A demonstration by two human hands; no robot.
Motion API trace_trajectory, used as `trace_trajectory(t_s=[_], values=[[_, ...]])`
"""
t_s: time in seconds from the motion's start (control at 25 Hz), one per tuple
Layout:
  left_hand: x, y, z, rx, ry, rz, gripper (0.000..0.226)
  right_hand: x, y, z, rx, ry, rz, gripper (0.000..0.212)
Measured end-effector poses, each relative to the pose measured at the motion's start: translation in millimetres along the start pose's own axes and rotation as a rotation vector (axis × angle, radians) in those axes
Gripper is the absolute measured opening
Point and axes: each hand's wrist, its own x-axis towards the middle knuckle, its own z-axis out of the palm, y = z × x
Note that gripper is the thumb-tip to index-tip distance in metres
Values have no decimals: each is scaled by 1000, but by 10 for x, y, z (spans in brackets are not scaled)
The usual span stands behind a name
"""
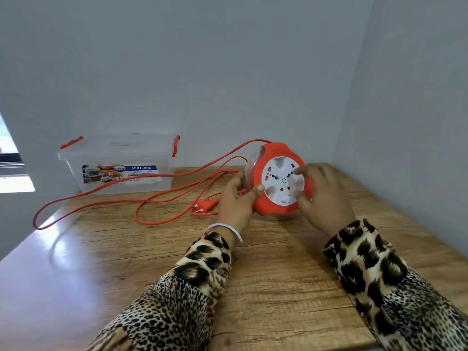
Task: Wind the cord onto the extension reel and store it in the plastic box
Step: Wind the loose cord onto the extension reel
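On the surface [278,274], left hand [236,198] grips reel [278,181], right hand [326,196] fingers curled on its dial; loose cord [106,188] may snag while winding.

Orange extension reel [278,182] with white socket face, standing on edge near the table's [278,274] far right corner. Orange cord [141,183] mostly unwound, trailing in long loops leftward to the left edge, plug [206,206] lying beside the reel. Clear plastic box [119,163], lid closed, red latches, at the far left corner.
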Motion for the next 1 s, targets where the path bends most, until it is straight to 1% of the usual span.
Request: trace_trajectory(t_s=[0.08, 0.12, 0.2, 0.24, 0.28, 0.36, 0.44, 0.52, 0.64, 0.76, 0.8, 0.84, 0.92, 1.0], values=[[22, 33, -61, -21, -32, -38, 43, 18, -26, -30, -53, -79, -263, 32], [31, 52, -98, -29, -60, -55, 39, 28, -40, -32, -95, -151, -337, 33], [36, 88, -153, -22, -110, -68, 34, 64, -41, -23, -235, -296, -403, 43], [35, 104, -169, -10, -128, -71, 34, 79, -38, -15, -304, -342, -418, 49], [34, 118, -177, 4, -141, -75, 36, 89, -39, -13, -349, -348, -431, 52], [34, 136, -176, 20, -154, -80, 43, 93, -36, -26, -382, -283, -467, 57], [30, 144, -167, 26, -147, -71, 41, 75, -37, -39, -413, -224, -485, 60], [16, 139, -157, 29, -131, -61, 38, 62, -33, -25, -449, -194, -473, 59], [-17, 127, -124, 23, -116, -35, 38, 52, -33, -7, -433, -116, -402, 54], [-62, 100, -42, 41, -113, -4, 39, 47, -35, -5, -403, -109, -302, 56], [-88, 90, 3, 28, -122, 6, 40, 40, -32, -13, -338, -114, -207, 56], [-116, 76, 51, 10, -132, 20, 40, 33, -27, -29, -228, -104, -72, 59], [-153, 35, 141, 12, -133, 54, 41, 22, -13, -52, -39, -43, 171, 67], [-188, 14, 219, 67, -116, 77, 44, 18, 4, -23, 70, -3, 324, 71]])
